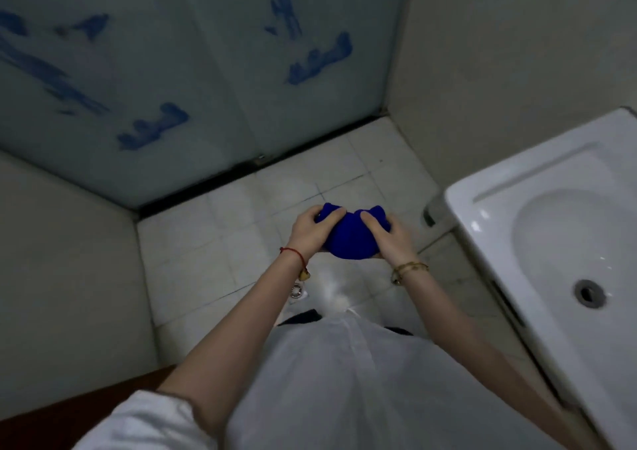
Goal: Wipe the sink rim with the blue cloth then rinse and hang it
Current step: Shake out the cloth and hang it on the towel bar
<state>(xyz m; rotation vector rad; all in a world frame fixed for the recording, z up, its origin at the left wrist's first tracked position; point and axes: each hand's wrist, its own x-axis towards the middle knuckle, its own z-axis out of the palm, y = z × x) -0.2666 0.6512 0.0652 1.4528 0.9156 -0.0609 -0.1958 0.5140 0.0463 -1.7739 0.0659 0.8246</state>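
Both hands, left (310, 230) and right (386, 239), pinch bunched cloth (348, 243) over floor, left of sink (489, 208). Advice: fold into flat pad, carry to rim, wipe with steady pressure.

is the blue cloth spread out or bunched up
Bunched up: the blue cloth is a crumpled wad held between the left hand and right hand, over the floor, not the sink.

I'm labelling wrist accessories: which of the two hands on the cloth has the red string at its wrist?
The left hand, gripping the blue cloth's left end. The right hand wears a gold-coloured bracelet instead.
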